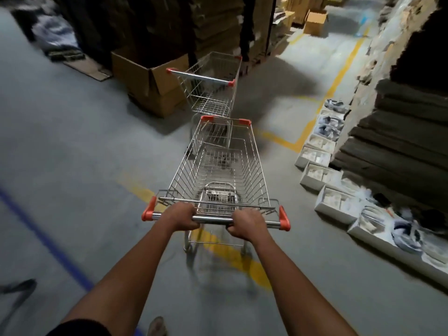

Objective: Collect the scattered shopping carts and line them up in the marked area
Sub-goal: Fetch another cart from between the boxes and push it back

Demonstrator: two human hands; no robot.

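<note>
Steel cart handle (213,218) under curled fingers (188,209) of both hands, second cart (211,86) ahead

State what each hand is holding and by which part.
Both grip the near shopping cart by its metal handle bar: the left hand left of centre, the right hand right of centre.

Both hands (184,216) (246,225) clenched, arms outstretched.

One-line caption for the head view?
Both hands grip a cart handle, its front at a second cart.
</note>
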